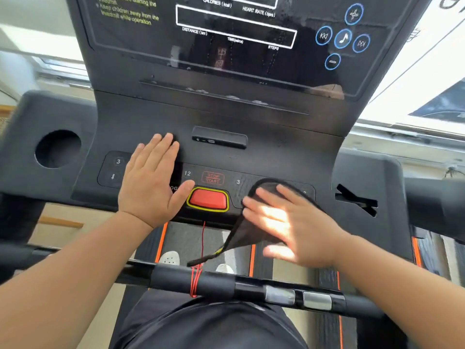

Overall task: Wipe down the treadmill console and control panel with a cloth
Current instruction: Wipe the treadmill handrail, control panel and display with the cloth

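Observation:
The black treadmill console (226, 114) fills the upper half of the head view, with a dark display (236, 28) and blue round buttons (342, 37) at its right. Below lies the control panel (236, 182) with number keys and a red safety key (208, 199). My left hand (151, 182) rests flat, fingers apart, on the panel's left side. My right hand (289, 222) presses a black cloth (249, 233) against the panel's right side. One corner of the cloth hangs down past the panel's front edge.
A round cup holder (57, 148) sits at the console's left and a slot (357, 200) at its right. A black handlebar (226, 280) with silver pulse sensors crosses near my waist. A red cord (198, 268) hangs from the safety key. The belt and my shoes show below.

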`<action>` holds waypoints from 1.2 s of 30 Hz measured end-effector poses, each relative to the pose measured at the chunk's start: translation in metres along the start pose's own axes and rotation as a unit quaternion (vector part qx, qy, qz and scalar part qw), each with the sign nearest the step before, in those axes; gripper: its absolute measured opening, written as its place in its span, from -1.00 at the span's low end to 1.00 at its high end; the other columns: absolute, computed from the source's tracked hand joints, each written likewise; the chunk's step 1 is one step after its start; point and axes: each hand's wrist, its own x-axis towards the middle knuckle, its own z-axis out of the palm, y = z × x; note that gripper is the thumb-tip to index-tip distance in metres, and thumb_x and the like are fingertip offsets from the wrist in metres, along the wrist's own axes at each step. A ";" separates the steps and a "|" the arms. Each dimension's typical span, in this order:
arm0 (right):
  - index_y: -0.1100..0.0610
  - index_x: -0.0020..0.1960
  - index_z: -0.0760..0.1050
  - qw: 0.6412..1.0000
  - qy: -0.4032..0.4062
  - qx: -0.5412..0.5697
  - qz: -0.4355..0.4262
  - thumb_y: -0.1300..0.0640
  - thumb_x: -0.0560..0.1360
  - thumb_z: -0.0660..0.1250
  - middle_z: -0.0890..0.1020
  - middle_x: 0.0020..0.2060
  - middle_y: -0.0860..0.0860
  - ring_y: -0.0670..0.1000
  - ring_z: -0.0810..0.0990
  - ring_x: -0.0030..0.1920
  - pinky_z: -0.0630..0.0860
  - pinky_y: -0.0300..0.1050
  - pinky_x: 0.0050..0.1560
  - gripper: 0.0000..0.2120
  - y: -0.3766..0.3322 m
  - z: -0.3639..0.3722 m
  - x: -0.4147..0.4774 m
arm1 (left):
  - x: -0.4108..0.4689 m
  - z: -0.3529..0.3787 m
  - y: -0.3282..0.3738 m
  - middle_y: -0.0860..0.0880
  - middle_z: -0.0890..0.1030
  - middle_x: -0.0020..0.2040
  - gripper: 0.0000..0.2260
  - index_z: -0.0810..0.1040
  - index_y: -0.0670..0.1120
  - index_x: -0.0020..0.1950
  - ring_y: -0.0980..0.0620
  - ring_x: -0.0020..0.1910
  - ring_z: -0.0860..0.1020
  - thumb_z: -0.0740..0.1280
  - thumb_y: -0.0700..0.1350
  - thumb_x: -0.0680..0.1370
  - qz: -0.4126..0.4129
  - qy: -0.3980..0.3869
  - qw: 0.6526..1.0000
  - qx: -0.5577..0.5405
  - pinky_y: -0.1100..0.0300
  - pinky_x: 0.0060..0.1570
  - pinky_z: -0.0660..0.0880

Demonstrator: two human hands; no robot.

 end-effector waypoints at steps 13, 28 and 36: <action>0.05 0.65 0.13 0.998 0.000 -0.002 0.066 -0.28 0.64 0.08 0.12 0.64 -0.04 0.13 0.10 0.64 0.00 0.22 0.61 -0.31 -0.024 -0.004 0.015 | 0.000 0.001 0.001 -0.23 0.37 0.53 -0.23 0.38 -0.26 0.49 -0.23 0.55 0.28 -0.12 0.32 0.62 0.003 -0.002 1.000 -0.001 -0.19 0.54 0.14; 0.15 0.68 -0.02 0.945 -0.009 0.037 0.325 -0.38 0.57 -0.09 -0.07 0.67 0.15 0.24 -0.12 0.66 -0.07 0.32 0.61 -0.15 -0.012 -0.014 0.049 | 0.001 -0.001 0.000 -0.22 0.37 0.53 -0.31 0.38 -0.25 0.50 -0.22 0.55 0.27 0.03 0.24 0.59 0.002 -0.011 1.000 0.008 -0.16 0.54 0.12; 0.10 0.66 0.09 0.944 0.009 0.053 0.327 -0.41 0.60 -0.05 0.04 0.67 0.11 0.16 -0.03 0.66 0.02 0.23 0.62 -0.18 -0.039 0.007 -0.022 | 0.000 0.000 -0.001 -0.20 0.34 0.55 -0.23 0.36 -0.24 0.51 -0.19 0.57 0.24 -0.11 0.32 0.61 -0.003 -0.027 1.000 0.014 -0.13 0.56 0.08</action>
